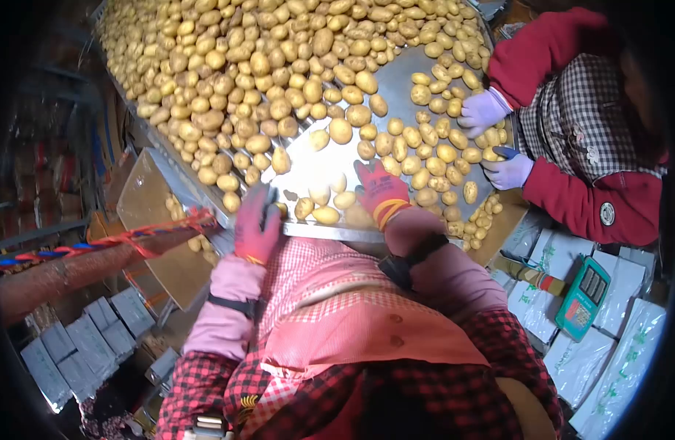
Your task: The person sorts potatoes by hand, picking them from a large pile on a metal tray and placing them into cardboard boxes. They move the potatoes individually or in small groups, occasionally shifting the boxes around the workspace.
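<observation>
Many yellow potatoes [279, 73] cover a sloping metal table in front of me, with a bright bare patch of metal [308, 158] between my hands. My left hand [257, 227], in a red glove with grey fingers, rests at the near edge with its fingers stretched forward. Beside its fingertips lies a small potato [282, 208], partly hidden. My right hand [383, 192], gloved the same way, is over the table with fingers apart, among loose potatoes and close to one potato [366, 150]. Nearer the edge, a potato [325, 215] lies between both hands. Neither hand visibly holds anything.
On the right, a co-worker's gloved hands [486, 111] touch potatoes. Cardboard boxes [172, 253] holding potatoes stand below the table's edge. A red pole [96, 268] wrapped in rope juts in from the left. White packages [620, 293] and a green scale display [583, 298] are at the lower right.
</observation>
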Demonstrator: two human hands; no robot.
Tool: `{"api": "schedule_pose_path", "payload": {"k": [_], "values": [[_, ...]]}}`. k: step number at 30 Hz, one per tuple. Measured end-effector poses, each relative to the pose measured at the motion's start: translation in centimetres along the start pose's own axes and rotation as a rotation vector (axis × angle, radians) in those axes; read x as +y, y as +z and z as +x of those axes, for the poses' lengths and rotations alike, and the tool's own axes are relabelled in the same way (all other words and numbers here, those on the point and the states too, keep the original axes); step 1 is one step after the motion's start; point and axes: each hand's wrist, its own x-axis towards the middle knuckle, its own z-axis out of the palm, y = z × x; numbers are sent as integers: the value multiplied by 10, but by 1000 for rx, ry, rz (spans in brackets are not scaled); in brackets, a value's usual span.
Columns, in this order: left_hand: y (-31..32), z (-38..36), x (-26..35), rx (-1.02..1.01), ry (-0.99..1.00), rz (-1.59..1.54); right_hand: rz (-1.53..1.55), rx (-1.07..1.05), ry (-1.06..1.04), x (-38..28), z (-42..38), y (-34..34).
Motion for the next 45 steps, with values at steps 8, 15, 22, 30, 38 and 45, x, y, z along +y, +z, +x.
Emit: {"api": "schedule_pose_path", "payload": {"k": [8, 15, 22, 30, 38, 45], "values": [[20, 21, 63, -653, -504, -1383, 445, -40, -291, -26, -79, -29], [6, 7, 38, -619, -962, -1705, 443, 66, 23, 97, -160, 2], [-13, -5, 46, -515, -956, -1793, 160, 398, -19, 104, -124, -2], [-19, -55, 48, -308, -1076, -1785, 284, 379, -154, 80, -100, -25], [-40, -27, 60, -299, -840, -1990, 256, 131, -183, 53, -137, -20], [-56, -81, -4, -469, -622, -1907, 396, -1, -306, 13, -97, -20]]}}
